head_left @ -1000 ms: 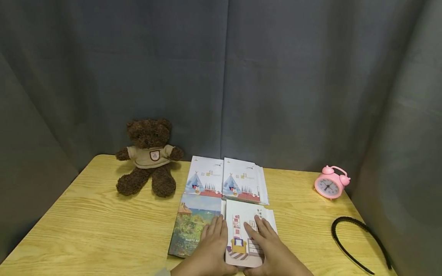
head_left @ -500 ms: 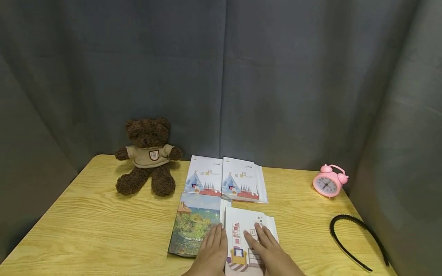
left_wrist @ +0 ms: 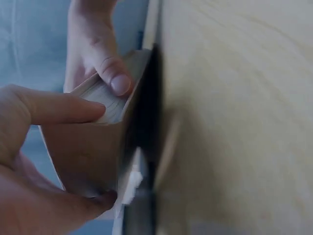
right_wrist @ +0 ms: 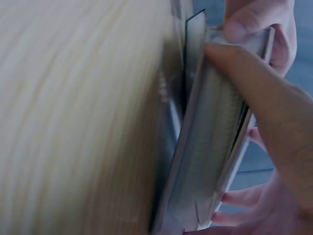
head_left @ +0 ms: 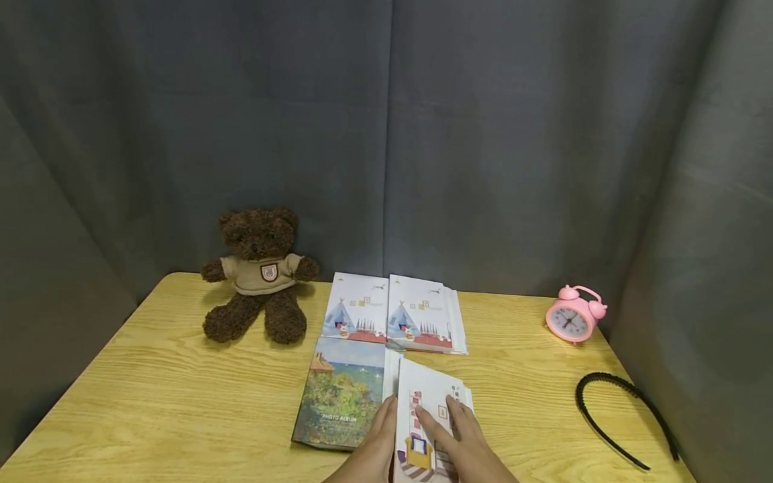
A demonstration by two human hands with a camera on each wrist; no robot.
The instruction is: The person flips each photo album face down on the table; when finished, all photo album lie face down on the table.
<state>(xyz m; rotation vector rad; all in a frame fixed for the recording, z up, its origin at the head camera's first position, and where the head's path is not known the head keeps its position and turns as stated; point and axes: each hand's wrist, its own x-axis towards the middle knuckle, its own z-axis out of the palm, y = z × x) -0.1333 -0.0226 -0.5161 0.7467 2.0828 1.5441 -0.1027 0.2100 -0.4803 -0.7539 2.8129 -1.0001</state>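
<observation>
A white photo album [head_left: 425, 382] with an armchair and frames drawn on its cover is between both hands at the table's near side. It tilts, its left edge higher than its right. My left hand [head_left: 376, 448] grips the spine side; in the left wrist view its thumb and fingers bracket the album [left_wrist: 88, 152]. On the opposite side my right hand [head_left: 464, 446] spreads its fingers over the cover, while the right wrist view shows its thumb bent over the album's near end [right_wrist: 210, 127]. A dark gap shows under the album there.
A green painted album [head_left: 341, 389] marked PHOTO ALBUM lies at left. Behind are two white tent-picture albums [head_left: 356, 308]. A teddy bear [head_left: 261, 275] sits back left. A pink alarm clock [head_left: 574, 318] and black headband [head_left: 604, 436] are at right, before a grey curtain [head_left: 513, 168].
The white album has slid toward the table's near side, away from the tent-picture albums, and its left edge has risen. Both hands have moved with it, the left curling in around the spine.
</observation>
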